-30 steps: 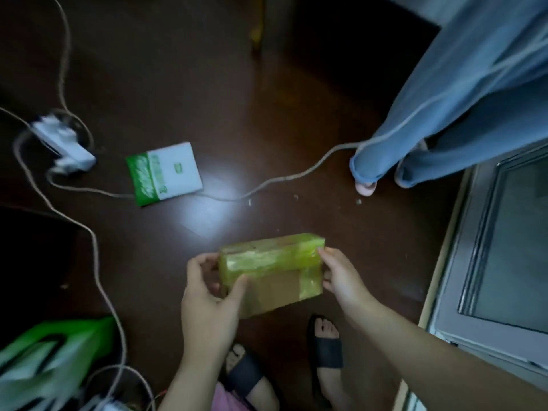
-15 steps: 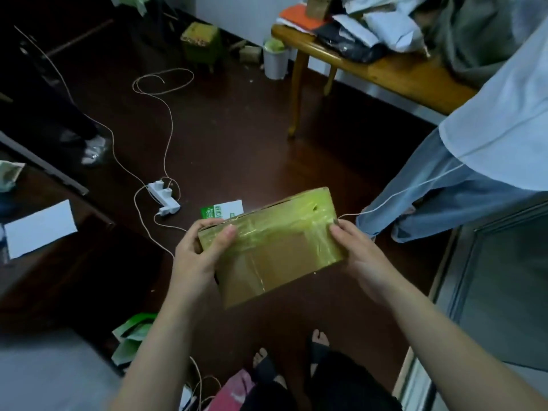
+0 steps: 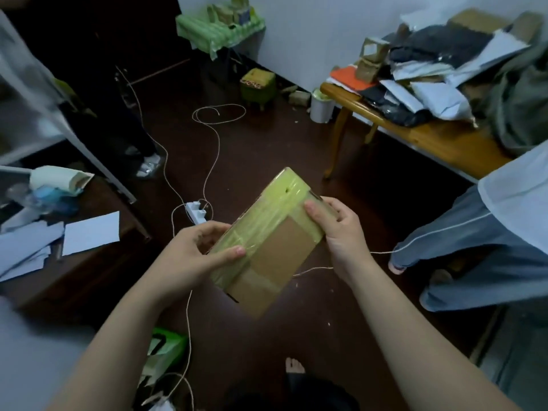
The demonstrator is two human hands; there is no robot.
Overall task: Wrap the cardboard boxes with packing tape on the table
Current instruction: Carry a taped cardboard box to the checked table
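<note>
A person holds a cardboard box [image 3: 275, 253] in mid-air above a dark floor [image 3: 267, 149], well apart from the cluttered wooden table [image 3: 430, 137]. The left hand [image 3: 189, 256] grips its near edge, thumb pressing on the yellow tape [image 3: 267, 212]. The right hand [image 3: 341, 232] curls round the far edge. The box seems half wrapped and under inspection, and the bare cardboard probably needs more tape. Half a second ago the box lay flatter.
</note>
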